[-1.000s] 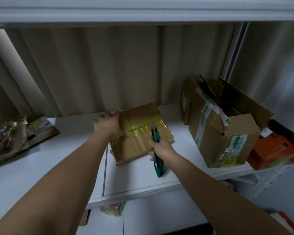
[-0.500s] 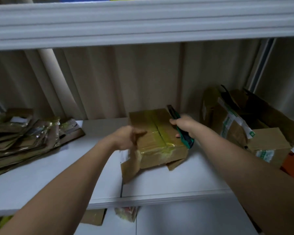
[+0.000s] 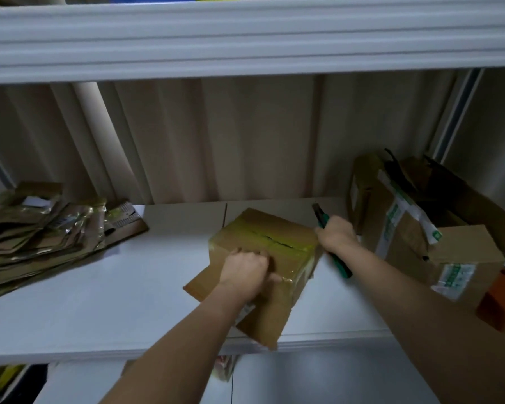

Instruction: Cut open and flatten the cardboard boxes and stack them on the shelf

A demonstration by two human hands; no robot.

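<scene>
mid-frame, the left hand (image 3: 245, 271) grips the taped cardboard box (image 3: 270, 252); the right hand (image 3: 337, 236) clasps a green utility knife (image 3: 331, 243) beside it. slitting the tape looks next.

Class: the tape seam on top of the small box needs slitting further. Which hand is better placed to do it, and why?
The right hand: it grips the green knife beside the box, its tip up near the seam. The left hand is busy gripping the box's near edge.
</scene>
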